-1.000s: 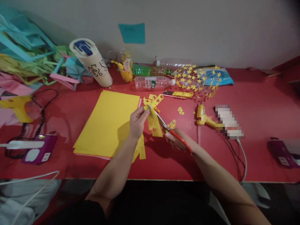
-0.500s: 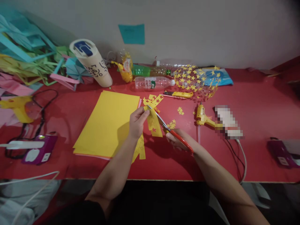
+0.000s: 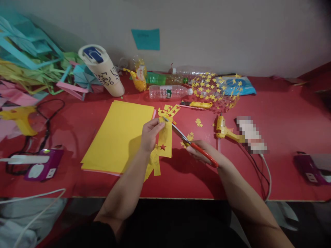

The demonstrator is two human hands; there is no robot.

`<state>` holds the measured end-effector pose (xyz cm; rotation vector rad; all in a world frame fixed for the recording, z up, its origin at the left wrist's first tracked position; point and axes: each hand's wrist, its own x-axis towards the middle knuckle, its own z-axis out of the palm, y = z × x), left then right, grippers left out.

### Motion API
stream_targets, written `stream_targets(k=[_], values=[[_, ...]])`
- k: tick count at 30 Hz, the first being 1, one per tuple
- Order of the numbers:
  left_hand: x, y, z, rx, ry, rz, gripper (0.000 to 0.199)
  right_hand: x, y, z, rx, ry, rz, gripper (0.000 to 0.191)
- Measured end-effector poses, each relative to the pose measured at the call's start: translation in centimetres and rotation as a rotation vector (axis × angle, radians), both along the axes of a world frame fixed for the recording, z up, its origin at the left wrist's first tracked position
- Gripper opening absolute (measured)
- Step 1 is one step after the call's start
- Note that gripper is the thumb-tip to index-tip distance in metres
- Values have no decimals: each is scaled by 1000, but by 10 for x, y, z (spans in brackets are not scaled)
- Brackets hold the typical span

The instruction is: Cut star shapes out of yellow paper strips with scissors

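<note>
Between the thumb and fingers of my left hand (image 3: 150, 135) is pinched a strip of yellow paper (image 3: 166, 137), which hangs down and has a star-shaped hole near its lower end. My right hand (image 3: 200, 151) is closed round the red handles of a pair of scissors (image 3: 184, 137). The scissor blades reach to the top of the strip, close by my left fingertips. Below my left wrist lie yellow paper scraps (image 3: 156, 164). More star-punched strips (image 3: 170, 110) lie just beyond the blades. Small yellow cut-out stars (image 3: 190, 137) are beside my right hand.
Yellow paper sheets (image 3: 116, 134) are stacked at left. Behind lie a clear bottle (image 3: 165, 92), a yellow cutter knife (image 3: 198, 104) and a star-covered clear bottle (image 3: 210, 86). A glue gun (image 3: 222, 127) is at right; a tumbler (image 3: 104, 70) stands at back left.
The hanging strip has swung left and now hangs straighter, facing me more. My right hand and the scissor handles have shifted slightly right.
</note>
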<state>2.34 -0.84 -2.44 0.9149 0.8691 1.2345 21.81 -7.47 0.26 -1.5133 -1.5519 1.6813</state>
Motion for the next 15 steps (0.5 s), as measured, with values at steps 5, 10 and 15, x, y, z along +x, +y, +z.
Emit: stream_targets(k=[5, 10, 15], values=[[-1, 0, 11, -135, -30, -49, 13, 8, 2, -2, 53, -31, 62, 48], [-2, 0, 14, -160, -28, -63, 11, 11, 3, -6, 48, -41, 73, 47], [-4, -1, 15, -185, 34, -90, 12, 12, 3, -4, 39, -58, 93, 46]])
